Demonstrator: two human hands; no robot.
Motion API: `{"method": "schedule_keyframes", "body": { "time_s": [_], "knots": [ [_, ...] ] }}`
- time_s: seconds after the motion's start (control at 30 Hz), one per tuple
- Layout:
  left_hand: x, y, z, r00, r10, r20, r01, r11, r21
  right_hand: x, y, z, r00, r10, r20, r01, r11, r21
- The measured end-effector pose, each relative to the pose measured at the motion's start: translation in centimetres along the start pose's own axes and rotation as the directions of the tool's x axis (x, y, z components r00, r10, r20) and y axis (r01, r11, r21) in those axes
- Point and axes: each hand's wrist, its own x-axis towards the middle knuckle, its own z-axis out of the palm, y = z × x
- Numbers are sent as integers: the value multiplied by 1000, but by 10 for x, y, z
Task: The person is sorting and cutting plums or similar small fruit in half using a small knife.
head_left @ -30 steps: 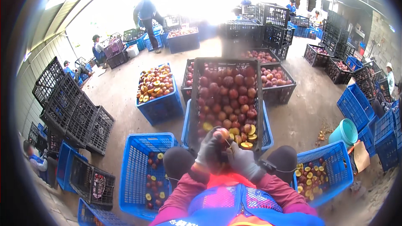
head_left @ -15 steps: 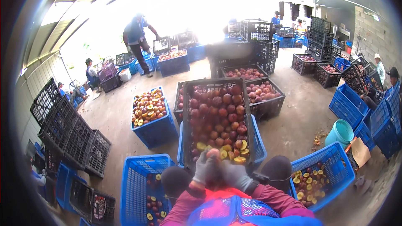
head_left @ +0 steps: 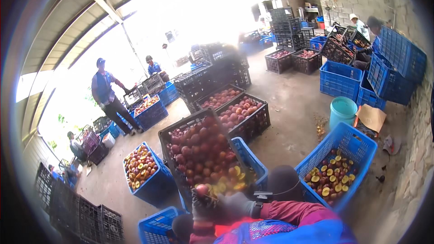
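Both my hands wear grey gloves and meet at the near end of a black crate (head_left: 170, 159) of dark red plums, tilted toward me. My left hand (head_left: 201, 208) is closed around a red plum (head_left: 202, 190). Close beside it, my right hand (head_left: 237, 206) is curled and blurred by motion; what its fingers hold is hidden. Cut plums (head_left: 237, 176) with yellow flesh lie at the crate's near end. Under the black crate shows a blue crate (head_left: 254, 162). At my right stands another blue crate (head_left: 352, 136) with halved plums on its bottom.
At my lower left is a blue crate (head_left: 156, 222); beyond it, a blue crate (head_left: 156, 190) is heaped with cut plums. Black crates (head_left: 253, 124) of whole plums stand ahead. A teal bucket (head_left: 342, 114) and stacked blue crates (head_left: 398, 70) are right. A person (head_left: 106, 90) stands far left.
My view has swung to the right and tilted, so the crates sit further left. Both hands stay together at the black crate, the left still on a plum.
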Motion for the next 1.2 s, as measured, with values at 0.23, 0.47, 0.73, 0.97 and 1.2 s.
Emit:
{"method": "schedule_keyframes", "body": {
  "time_s": [0.23,0.47,0.73,0.97,1.2],
  "knots": [
    [-8,-8,10,968,-214,-133,210,977,-43,-15,29,21,996,-49,-69,56,993,105],
    [20,11,-74,914,360,189,-303,295,906,9,-13,20,998,-50,47,41,983,181],
    [-54,57,2,926,375,-43,-328,856,400,24,-55,33,997,-71,22,69,995,65],
    [-28,80,-41,946,318,-61,-291,917,271,39,-29,-7,999,-35,-22,38,984,172],
    [-6,45,-36,619,568,543,-621,-70,781,75,-17,-14,929,328,173,-347,605,717]
  ]
}}
